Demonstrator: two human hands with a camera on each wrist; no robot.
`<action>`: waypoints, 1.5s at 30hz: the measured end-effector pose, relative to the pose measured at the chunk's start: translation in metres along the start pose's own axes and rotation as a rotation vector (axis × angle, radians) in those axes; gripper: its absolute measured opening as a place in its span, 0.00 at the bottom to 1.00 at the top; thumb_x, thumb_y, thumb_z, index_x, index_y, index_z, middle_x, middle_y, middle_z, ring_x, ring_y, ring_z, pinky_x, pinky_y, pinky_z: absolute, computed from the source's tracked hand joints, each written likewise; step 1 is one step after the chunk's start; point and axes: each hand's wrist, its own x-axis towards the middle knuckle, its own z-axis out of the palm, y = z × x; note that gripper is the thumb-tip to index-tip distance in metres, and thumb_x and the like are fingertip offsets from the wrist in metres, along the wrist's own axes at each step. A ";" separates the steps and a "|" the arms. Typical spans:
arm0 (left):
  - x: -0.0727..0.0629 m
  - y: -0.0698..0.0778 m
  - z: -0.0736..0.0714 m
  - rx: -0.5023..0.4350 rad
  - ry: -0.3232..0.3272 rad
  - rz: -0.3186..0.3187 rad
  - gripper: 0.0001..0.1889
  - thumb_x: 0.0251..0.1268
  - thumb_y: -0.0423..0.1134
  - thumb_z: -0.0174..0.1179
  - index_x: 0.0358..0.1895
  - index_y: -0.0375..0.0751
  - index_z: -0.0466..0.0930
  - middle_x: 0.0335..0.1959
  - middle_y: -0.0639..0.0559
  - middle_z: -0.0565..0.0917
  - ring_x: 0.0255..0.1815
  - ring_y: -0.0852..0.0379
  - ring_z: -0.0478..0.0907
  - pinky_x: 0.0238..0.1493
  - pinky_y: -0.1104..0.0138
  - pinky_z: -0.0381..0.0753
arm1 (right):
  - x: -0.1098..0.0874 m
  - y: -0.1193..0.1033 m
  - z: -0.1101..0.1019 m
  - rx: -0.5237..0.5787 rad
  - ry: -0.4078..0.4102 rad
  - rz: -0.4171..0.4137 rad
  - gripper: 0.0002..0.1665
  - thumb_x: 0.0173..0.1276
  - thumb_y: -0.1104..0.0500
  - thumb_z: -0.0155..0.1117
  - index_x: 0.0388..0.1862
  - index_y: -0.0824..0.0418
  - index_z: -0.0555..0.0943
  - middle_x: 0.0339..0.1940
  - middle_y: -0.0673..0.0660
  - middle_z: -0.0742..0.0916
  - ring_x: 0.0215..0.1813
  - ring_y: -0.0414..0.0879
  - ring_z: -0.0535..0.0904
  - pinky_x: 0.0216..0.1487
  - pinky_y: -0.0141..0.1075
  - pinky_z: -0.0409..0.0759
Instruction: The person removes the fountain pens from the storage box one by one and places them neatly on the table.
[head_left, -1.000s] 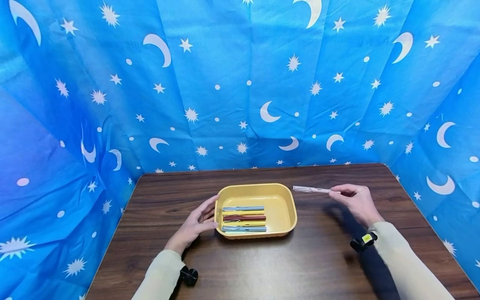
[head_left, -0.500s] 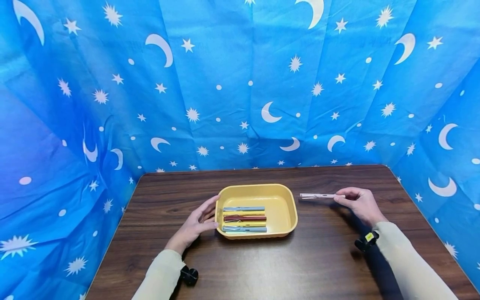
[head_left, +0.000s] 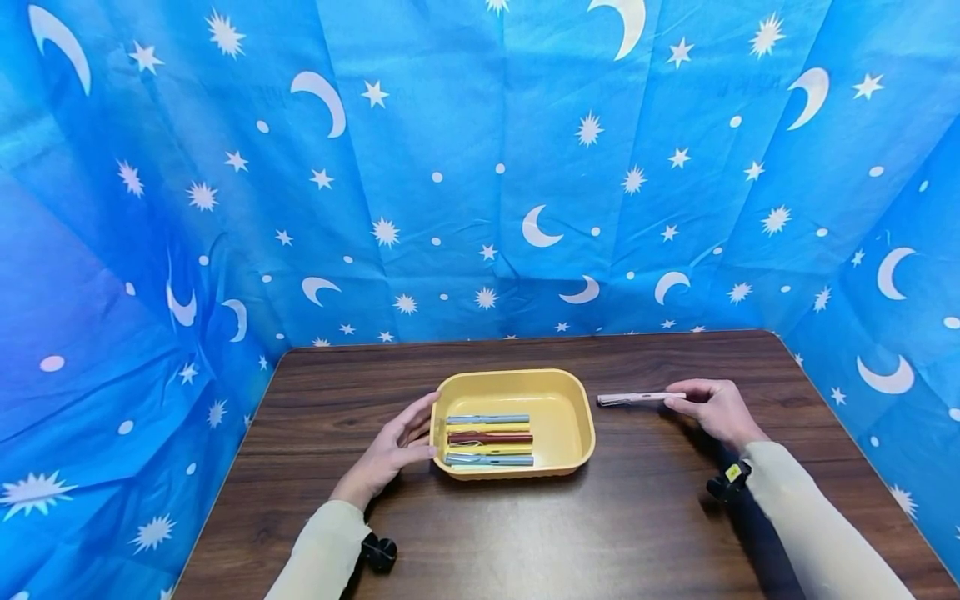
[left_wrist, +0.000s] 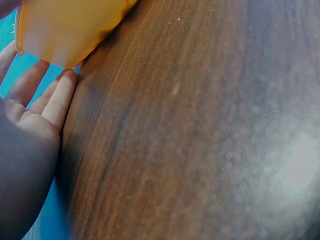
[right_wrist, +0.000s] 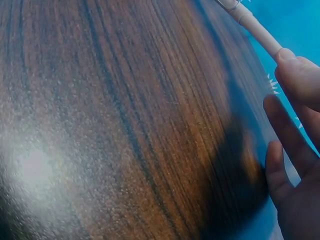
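In the head view my right hand (head_left: 716, 410) pinches the back end of a pale pink pen (head_left: 630, 399) between thumb and fingertips. The pen lies nearly level just to the right of a yellow tray (head_left: 558, 402), its clip end pointing at the tray. The right wrist view shows the thumb on the pen (right_wrist: 262, 34) and the other fingers spread below. My left hand (head_left: 382, 457) rests on the tray's left end, thumb and index fingertip at the rim. Its other fingers touch the outer wall in the left wrist view. Several pens lie side by side inside the tray, among them a dark red pen (head_left: 491, 437).
The tray stands on a dark wood-grain table (head_left: 517, 542). A blue cloth (head_left: 457, 125) with white moons and stars hangs behind the table and along both sides. Each wrist wears a small black camera (head_left: 380, 553).
My right hand has come lower and nearer to me with the pen, shifting slightly to the right first. My left hand and the tray keep their places.
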 end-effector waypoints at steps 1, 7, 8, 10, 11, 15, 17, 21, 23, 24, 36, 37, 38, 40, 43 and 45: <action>0.000 0.000 0.000 0.001 -0.001 0.002 0.44 0.71 0.30 0.66 0.85 0.53 0.56 0.85 0.42 0.59 0.84 0.39 0.55 0.76 0.68 0.67 | 0.000 0.000 0.000 0.004 -0.004 0.007 0.20 0.72 0.50 0.74 0.54 0.62 0.90 0.49 0.63 0.90 0.41 0.52 0.78 0.35 0.34 0.79; -0.001 -0.001 0.000 -0.009 0.002 0.002 0.44 0.70 0.30 0.66 0.85 0.53 0.56 0.85 0.41 0.58 0.84 0.39 0.55 0.73 0.72 0.70 | 0.003 -0.003 0.003 -0.050 -0.002 -0.007 0.16 0.72 0.52 0.74 0.52 0.60 0.91 0.49 0.62 0.90 0.42 0.54 0.79 0.36 0.35 0.79; -0.001 0.000 0.001 -0.009 0.004 -0.002 0.44 0.70 0.30 0.66 0.85 0.53 0.56 0.85 0.42 0.59 0.84 0.39 0.56 0.74 0.71 0.70 | 0.004 -0.003 0.003 -0.067 -0.002 -0.014 0.15 0.72 0.53 0.74 0.51 0.59 0.91 0.49 0.62 0.90 0.43 0.54 0.79 0.39 0.35 0.79; 0.000 0.000 0.001 -0.011 0.005 -0.006 0.44 0.70 0.30 0.66 0.85 0.54 0.56 0.85 0.42 0.59 0.84 0.39 0.56 0.74 0.70 0.70 | 0.005 -0.003 0.003 -0.099 -0.004 -0.022 0.13 0.72 0.53 0.74 0.50 0.58 0.92 0.50 0.61 0.91 0.46 0.54 0.79 0.44 0.36 0.79; 0.000 0.001 0.001 -0.012 0.002 -0.005 0.44 0.70 0.29 0.66 0.85 0.53 0.56 0.85 0.42 0.59 0.84 0.39 0.56 0.74 0.70 0.71 | 0.005 -0.002 0.003 -0.112 -0.007 -0.023 0.12 0.72 0.54 0.74 0.50 0.58 0.92 0.50 0.61 0.91 0.47 0.54 0.79 0.46 0.36 0.79; 0.000 -0.001 0.001 -0.019 -0.006 0.000 0.44 0.71 0.28 0.65 0.85 0.51 0.55 0.85 0.40 0.57 0.84 0.36 0.55 0.71 0.73 0.73 | 0.006 0.000 0.004 -0.142 -0.032 -0.030 0.10 0.72 0.56 0.74 0.48 0.58 0.92 0.48 0.60 0.91 0.45 0.53 0.80 0.45 0.36 0.80; 0.000 -0.001 0.001 -0.021 -0.009 0.001 0.44 0.71 0.28 0.64 0.85 0.51 0.55 0.85 0.39 0.57 0.83 0.35 0.55 0.70 0.74 0.74 | 0.007 0.001 0.006 -0.160 -0.043 -0.049 0.09 0.71 0.57 0.74 0.47 0.58 0.92 0.46 0.59 0.91 0.44 0.53 0.80 0.44 0.36 0.81; 0.000 0.000 0.002 -0.021 -0.007 -0.001 0.44 0.71 0.28 0.65 0.85 0.52 0.56 0.85 0.40 0.58 0.84 0.36 0.55 0.70 0.73 0.74 | 0.009 0.003 0.007 -0.213 -0.042 -0.101 0.06 0.70 0.59 0.75 0.44 0.58 0.93 0.45 0.58 0.92 0.45 0.52 0.82 0.49 0.44 0.84; 0.000 0.001 0.002 -0.021 -0.007 -0.003 0.44 0.71 0.28 0.65 0.85 0.53 0.56 0.85 0.41 0.58 0.84 0.36 0.55 0.70 0.73 0.74 | 0.010 0.003 0.007 -0.236 -0.042 -0.127 0.06 0.70 0.60 0.75 0.43 0.57 0.93 0.46 0.59 0.92 0.47 0.53 0.83 0.54 0.51 0.85; 0.000 0.001 0.002 -0.021 -0.007 -0.002 0.44 0.71 0.28 0.65 0.85 0.53 0.56 0.85 0.41 0.58 0.84 0.36 0.55 0.70 0.73 0.74 | 0.011 0.004 0.007 -0.243 -0.043 -0.137 0.06 0.70 0.60 0.75 0.44 0.57 0.93 0.46 0.59 0.92 0.48 0.54 0.84 0.55 0.54 0.84; 0.000 0.000 0.000 -0.008 -0.003 -0.001 0.43 0.71 0.28 0.65 0.85 0.53 0.56 0.85 0.41 0.58 0.84 0.37 0.55 0.71 0.73 0.72 | 0.019 0.005 0.009 -0.298 -0.027 -0.185 0.07 0.70 0.60 0.75 0.44 0.58 0.93 0.45 0.60 0.92 0.47 0.56 0.83 0.55 0.58 0.83; 0.000 0.000 0.001 -0.008 -0.003 -0.003 0.43 0.71 0.28 0.65 0.85 0.53 0.56 0.85 0.41 0.58 0.84 0.37 0.55 0.71 0.73 0.72 | 0.020 0.005 0.010 -0.301 -0.025 -0.188 0.06 0.70 0.60 0.75 0.44 0.58 0.93 0.45 0.60 0.92 0.46 0.56 0.83 0.55 0.58 0.83; 0.000 0.000 0.001 -0.007 -0.003 -0.002 0.43 0.71 0.28 0.65 0.85 0.53 0.56 0.85 0.41 0.58 0.84 0.36 0.55 0.70 0.74 0.72 | 0.020 0.005 0.010 -0.303 -0.023 -0.191 0.06 0.70 0.61 0.75 0.44 0.58 0.92 0.45 0.60 0.92 0.46 0.56 0.83 0.55 0.58 0.83; 0.000 0.001 0.001 -0.008 -0.003 -0.004 0.43 0.71 0.28 0.65 0.85 0.53 0.56 0.85 0.41 0.58 0.84 0.36 0.55 0.70 0.74 0.73 | 0.022 0.006 0.011 -0.308 -0.020 -0.194 0.06 0.69 0.61 0.75 0.44 0.59 0.92 0.45 0.60 0.92 0.46 0.56 0.83 0.55 0.58 0.82; 0.000 0.002 0.001 -0.007 0.000 -0.006 0.43 0.71 0.28 0.65 0.85 0.53 0.56 0.85 0.41 0.58 0.84 0.37 0.56 0.70 0.73 0.73 | 0.024 0.005 0.012 -0.312 -0.015 -0.198 0.06 0.69 0.62 0.75 0.44 0.59 0.92 0.45 0.61 0.92 0.47 0.57 0.83 0.56 0.60 0.82; 0.000 0.003 0.001 0.000 0.001 -0.006 0.43 0.71 0.28 0.65 0.85 0.54 0.56 0.85 0.42 0.59 0.84 0.38 0.56 0.72 0.71 0.72 | 0.025 0.005 0.012 -0.315 -0.014 -0.202 0.06 0.69 0.62 0.75 0.43 0.59 0.92 0.45 0.61 0.91 0.47 0.58 0.83 0.57 0.62 0.82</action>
